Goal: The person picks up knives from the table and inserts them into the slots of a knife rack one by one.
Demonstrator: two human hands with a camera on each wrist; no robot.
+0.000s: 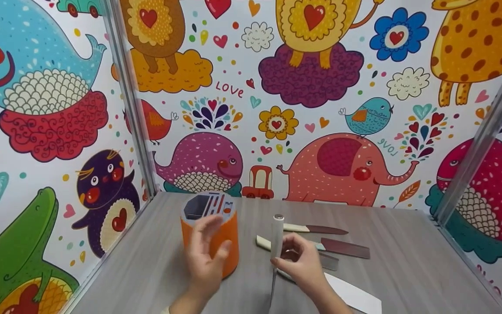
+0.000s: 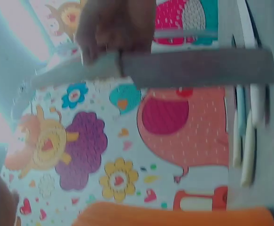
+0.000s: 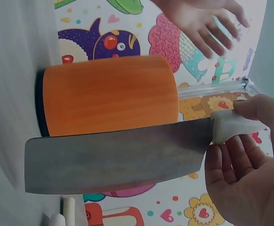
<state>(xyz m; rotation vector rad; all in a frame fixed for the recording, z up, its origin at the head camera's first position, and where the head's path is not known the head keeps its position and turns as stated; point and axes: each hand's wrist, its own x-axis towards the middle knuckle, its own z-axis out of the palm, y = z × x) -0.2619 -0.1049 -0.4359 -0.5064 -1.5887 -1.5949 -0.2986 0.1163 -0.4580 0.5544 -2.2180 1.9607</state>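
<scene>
Right grip [image 1: 301, 261]: clamped on the handle [image 1: 278, 235] of the cleaver [image 3: 118, 160], held blade-down at 3 o'clock from the orange holder [image 3: 111, 96] in the head view. Left grip [image 1: 206, 253]: fingers apart, holding nothing. Caution: slack pinch pressure may let the cleaver rotate into the holder.

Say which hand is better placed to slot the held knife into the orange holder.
The right hand, I'd judge: it grips the knife by its handle, blade pointing down beside the orange holder. The left hand is empty, so it could steady the holder.
</scene>
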